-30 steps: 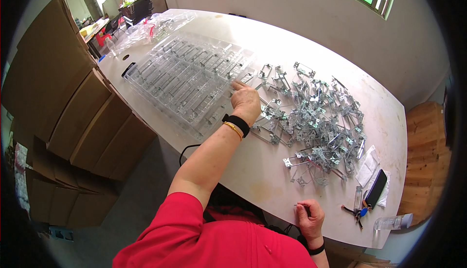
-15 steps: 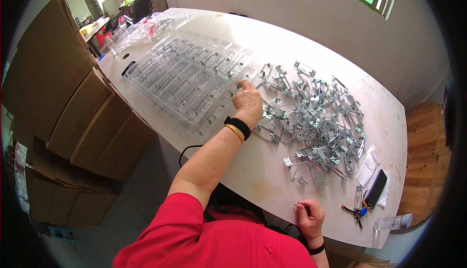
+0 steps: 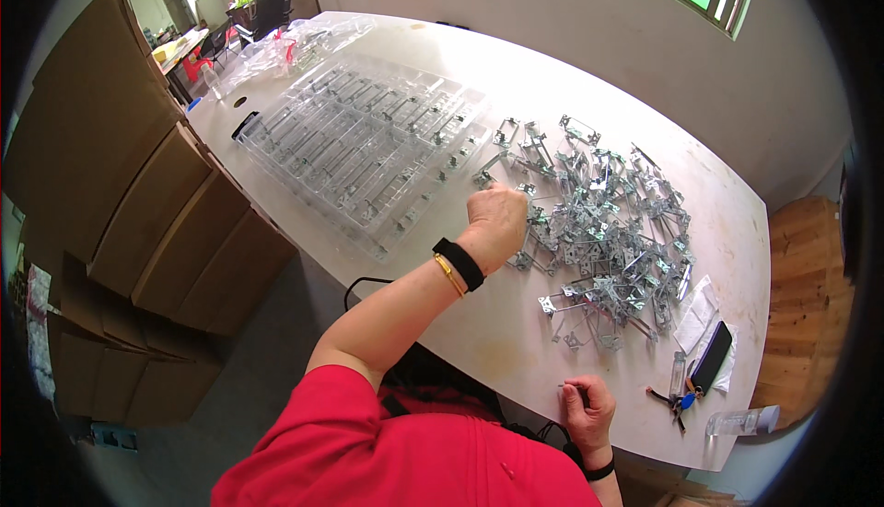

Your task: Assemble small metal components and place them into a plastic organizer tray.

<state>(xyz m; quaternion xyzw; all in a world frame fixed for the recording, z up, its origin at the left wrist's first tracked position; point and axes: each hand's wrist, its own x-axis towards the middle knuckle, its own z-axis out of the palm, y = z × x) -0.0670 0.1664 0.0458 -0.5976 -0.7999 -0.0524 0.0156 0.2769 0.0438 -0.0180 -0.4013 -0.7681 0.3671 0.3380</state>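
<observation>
My left hand (image 3: pixel 498 221) is at the left edge of a heap of silvery metal brackets (image 3: pixel 612 217) joined by thin rods. Its fingers are curled and closed; whatever they grip is hidden beneath the hand. One bracket (image 3: pixel 485 176) lies just beyond the knuckles. Left of the hand stands a clear plastic compartment box (image 3: pixel 368 247), its sections holding rows of similar brackets. My right hand (image 3: pixel 589 410) rests at the near table edge, thumb and fingers pinched, with a tiny thin tip poking out that is too small to name.
On the white table (image 3: pixel 479 323), right side, are a black phone (image 3: pixel 712 357), white packets (image 3: pixel 695 314), keys (image 3: pixel 683 403) and a clear bottle (image 3: pixel 742 421) lying down. Clear plastic bags (image 3: pixel 299 51) lie at the far left. Cardboard boxes (image 3: pixel 152 221) stand beside the table.
My left hand has moved from the right edge of the compartment box toward me and to the right, to the heap's edge. My right hand stays in place, still pinched.
</observation>
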